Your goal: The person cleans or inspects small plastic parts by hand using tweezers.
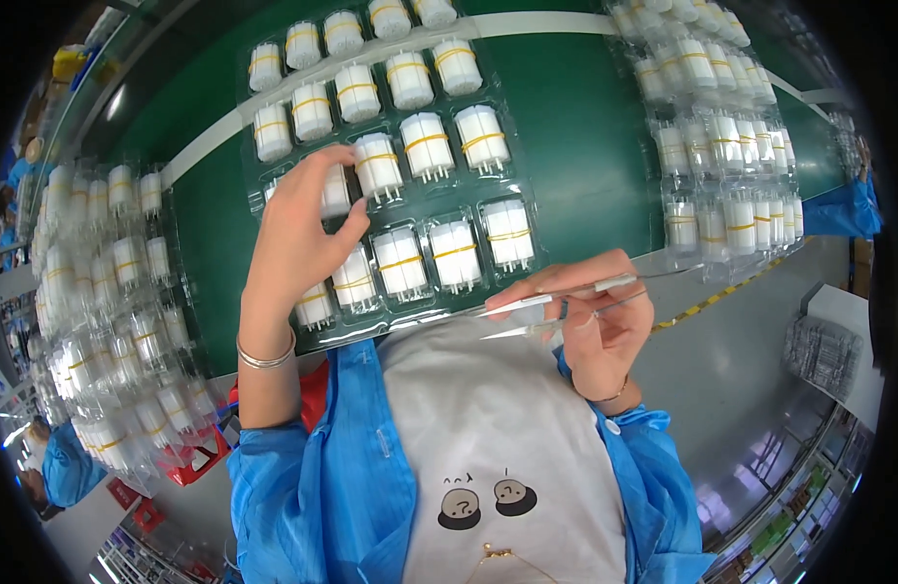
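Note:
My left hand (303, 219) is over a clear plastic tray (410, 209), thumb and index finger apart. The index fingertip is beside a white cylindrical bundle (379, 167) with a yellow band and small prongs at its lower end; contact is unclear. Another white bundle (334, 195) shows between finger and thumb, partly hidden by the hand. My right hand (610, 326), near the tray's front right corner, is closed on a pair of tweezers (564, 294). Their two pale tips point left and stand apart, with nothing visible between them. More banded bundles (454, 255) sit in rows in the tray.
Stacked clear trays of similar bundles stand on the left (108, 321) and right (726, 146) of the green tabletop (575, 127). A red crate (198, 459) is below the left stack. Yellow-black floor tape (712, 300) runs at the right. Other people in blue sleeves (848, 212) are at the far sides.

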Demonstrator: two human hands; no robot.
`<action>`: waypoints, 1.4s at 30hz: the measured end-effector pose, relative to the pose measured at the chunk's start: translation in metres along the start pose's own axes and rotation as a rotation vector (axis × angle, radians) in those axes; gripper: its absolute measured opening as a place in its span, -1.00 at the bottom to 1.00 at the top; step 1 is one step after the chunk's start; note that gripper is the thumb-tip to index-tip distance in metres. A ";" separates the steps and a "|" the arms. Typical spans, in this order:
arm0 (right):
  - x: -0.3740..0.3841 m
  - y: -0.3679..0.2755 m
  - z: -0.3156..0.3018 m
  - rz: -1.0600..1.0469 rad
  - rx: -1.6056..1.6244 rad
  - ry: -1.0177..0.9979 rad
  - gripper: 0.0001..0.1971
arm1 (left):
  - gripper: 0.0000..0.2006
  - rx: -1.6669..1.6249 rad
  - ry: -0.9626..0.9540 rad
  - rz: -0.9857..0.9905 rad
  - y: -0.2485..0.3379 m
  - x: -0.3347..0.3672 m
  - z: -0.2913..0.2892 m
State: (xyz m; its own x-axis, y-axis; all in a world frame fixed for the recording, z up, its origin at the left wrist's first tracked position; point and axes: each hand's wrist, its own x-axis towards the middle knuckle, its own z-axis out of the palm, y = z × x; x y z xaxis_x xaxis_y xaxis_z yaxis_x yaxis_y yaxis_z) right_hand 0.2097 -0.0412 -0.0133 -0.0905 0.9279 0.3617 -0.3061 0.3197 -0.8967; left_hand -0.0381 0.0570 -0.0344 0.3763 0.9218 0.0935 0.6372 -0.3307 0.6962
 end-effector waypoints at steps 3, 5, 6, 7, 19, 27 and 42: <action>0.008 -0.007 0.000 0.042 -0.003 -0.007 -0.83 | -0.45 0.144 0.103 0.078 0.000 0.015 0.004; 0.008 -0.010 0.000 0.082 0.017 -0.026 -0.84 | -0.28 0.390 0.130 0.168 -0.003 0.016 0.010; 0.008 -0.010 0.000 0.128 0.037 -0.038 -0.85 | -0.28 0.389 0.135 0.173 -0.005 0.016 0.013; 0.007 -0.008 0.000 0.123 0.032 -0.040 -0.85 | -0.29 0.395 0.120 0.168 -0.006 0.016 0.014; 0.009 0.000 0.003 0.168 0.028 -0.034 -0.85 | -0.22 -0.926 0.227 0.102 0.033 -0.022 0.000; 0.013 0.006 0.009 0.156 -0.020 -0.093 -0.80 | -0.27 -1.199 -0.072 -0.006 0.042 -0.059 0.015; 0.027 -0.005 0.043 0.215 -0.021 -0.223 -0.69 | -0.56 -0.681 0.127 0.245 0.041 -0.060 0.015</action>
State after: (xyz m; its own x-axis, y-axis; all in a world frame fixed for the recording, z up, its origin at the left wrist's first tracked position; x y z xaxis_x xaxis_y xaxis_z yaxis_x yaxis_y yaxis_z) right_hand 0.1680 -0.0257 0.0121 -0.3574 0.9104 0.2086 -0.2385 0.1270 -0.9628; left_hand -0.0241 -0.0149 -0.0222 0.3467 0.8677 0.3561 -0.0303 -0.3691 0.9289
